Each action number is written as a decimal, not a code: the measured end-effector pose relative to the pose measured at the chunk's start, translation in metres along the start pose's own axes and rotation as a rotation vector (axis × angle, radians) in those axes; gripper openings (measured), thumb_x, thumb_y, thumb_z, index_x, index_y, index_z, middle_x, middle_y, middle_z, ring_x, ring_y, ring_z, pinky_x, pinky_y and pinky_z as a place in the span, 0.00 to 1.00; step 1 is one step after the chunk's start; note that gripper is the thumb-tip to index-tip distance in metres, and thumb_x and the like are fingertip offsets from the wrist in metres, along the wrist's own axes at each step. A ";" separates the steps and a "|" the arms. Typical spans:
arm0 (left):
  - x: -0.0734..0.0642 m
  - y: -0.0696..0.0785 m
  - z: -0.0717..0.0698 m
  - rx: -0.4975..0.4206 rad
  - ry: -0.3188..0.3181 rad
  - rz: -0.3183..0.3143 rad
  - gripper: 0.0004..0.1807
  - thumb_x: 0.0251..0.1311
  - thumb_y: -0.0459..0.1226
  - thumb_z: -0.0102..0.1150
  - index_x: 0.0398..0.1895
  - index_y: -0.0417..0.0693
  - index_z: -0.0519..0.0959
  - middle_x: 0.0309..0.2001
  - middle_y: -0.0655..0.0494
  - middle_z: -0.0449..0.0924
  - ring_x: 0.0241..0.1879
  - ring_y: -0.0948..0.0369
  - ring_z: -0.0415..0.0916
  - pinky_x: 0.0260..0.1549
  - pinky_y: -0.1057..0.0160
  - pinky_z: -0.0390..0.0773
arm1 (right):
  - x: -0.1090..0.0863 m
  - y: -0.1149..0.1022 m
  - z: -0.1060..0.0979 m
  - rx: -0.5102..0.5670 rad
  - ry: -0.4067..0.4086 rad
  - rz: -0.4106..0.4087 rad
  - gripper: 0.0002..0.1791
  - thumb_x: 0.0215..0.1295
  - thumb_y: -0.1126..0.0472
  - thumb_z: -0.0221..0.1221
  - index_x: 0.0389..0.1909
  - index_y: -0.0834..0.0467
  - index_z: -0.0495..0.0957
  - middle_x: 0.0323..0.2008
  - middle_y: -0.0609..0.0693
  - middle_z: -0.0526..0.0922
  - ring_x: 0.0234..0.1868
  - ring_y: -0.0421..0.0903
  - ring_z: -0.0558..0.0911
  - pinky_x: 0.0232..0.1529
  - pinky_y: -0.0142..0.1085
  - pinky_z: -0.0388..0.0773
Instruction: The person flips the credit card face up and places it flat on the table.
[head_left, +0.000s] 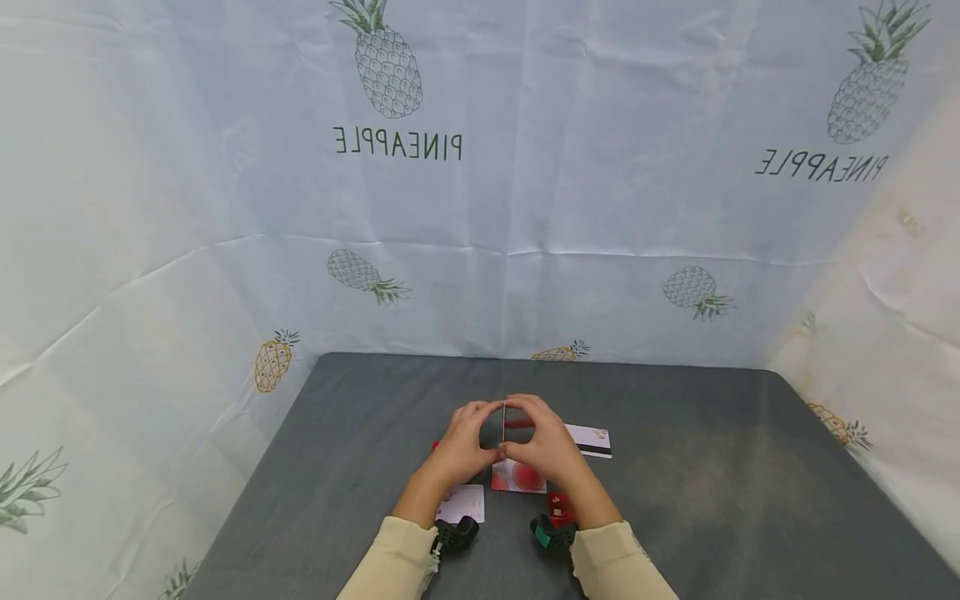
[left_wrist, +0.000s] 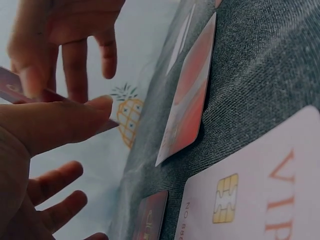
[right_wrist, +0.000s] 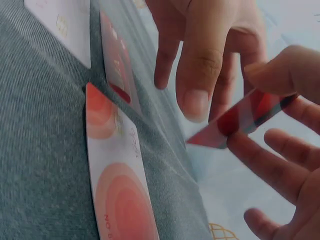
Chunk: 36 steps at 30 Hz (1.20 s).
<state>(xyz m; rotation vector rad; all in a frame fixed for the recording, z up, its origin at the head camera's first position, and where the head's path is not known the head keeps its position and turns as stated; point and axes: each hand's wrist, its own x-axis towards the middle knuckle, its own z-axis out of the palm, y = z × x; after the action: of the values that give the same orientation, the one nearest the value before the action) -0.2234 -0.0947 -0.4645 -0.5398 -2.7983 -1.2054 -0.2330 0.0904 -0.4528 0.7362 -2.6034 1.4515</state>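
Observation:
Both hands meet above the table and hold a thin card (head_left: 504, 423) on edge between them, seen almost as a line in the head view. My left hand (head_left: 461, 442) has its thumb and forefinger at the card's lower and upper edges; its thumb lies across the card (left_wrist: 10, 87) in the left wrist view. My right hand (head_left: 547, 442) pinches the same card from the other side; red and pale bands show on the card (right_wrist: 240, 117) in the right wrist view. Below the hands lies a white card with red circles (head_left: 519, 477).
A pale VIP card (head_left: 465, 504) with a gold chip lies by the left wrist. Near the right wrist is a red card (head_left: 558, 504). Beyond the right hand lies a white card with a black stripe (head_left: 590, 440). A pineapple-print curtain (head_left: 510, 208) hangs behind the grey table (head_left: 712, 483).

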 end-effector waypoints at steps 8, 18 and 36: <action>-0.001 -0.002 0.000 -0.022 0.007 0.018 0.33 0.57 0.41 0.70 0.66 0.50 0.71 0.63 0.50 0.68 0.67 0.46 0.60 0.59 0.42 0.70 | 0.000 0.000 -0.001 0.081 -0.037 -0.006 0.34 0.51 0.64 0.72 0.61 0.52 0.74 0.65 0.50 0.69 0.50 0.54 0.84 0.44 0.51 0.83; -0.003 -0.006 -0.009 -0.040 0.085 -0.023 0.28 0.49 0.39 0.74 0.54 0.56 0.74 0.60 0.53 0.69 0.66 0.47 0.59 0.58 0.39 0.71 | 0.001 0.007 -0.006 -0.109 0.004 0.061 0.31 0.47 0.61 0.74 0.55 0.48 0.75 0.64 0.49 0.71 0.58 0.52 0.74 0.55 0.56 0.75; -0.001 -0.008 -0.008 -0.007 0.086 -0.044 0.30 0.49 0.43 0.75 0.57 0.53 0.75 0.64 0.51 0.67 0.68 0.48 0.57 0.61 0.41 0.69 | 0.003 0.024 -0.013 -0.288 -0.030 0.140 0.33 0.48 0.53 0.74 0.58 0.49 0.77 0.62 0.52 0.73 0.64 0.57 0.69 0.59 0.66 0.64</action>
<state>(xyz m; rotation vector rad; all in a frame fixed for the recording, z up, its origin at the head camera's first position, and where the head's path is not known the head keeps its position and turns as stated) -0.2259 -0.1056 -0.4643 -0.4184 -2.7495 -1.2158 -0.2478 0.1101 -0.4637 0.5555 -2.8517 1.0637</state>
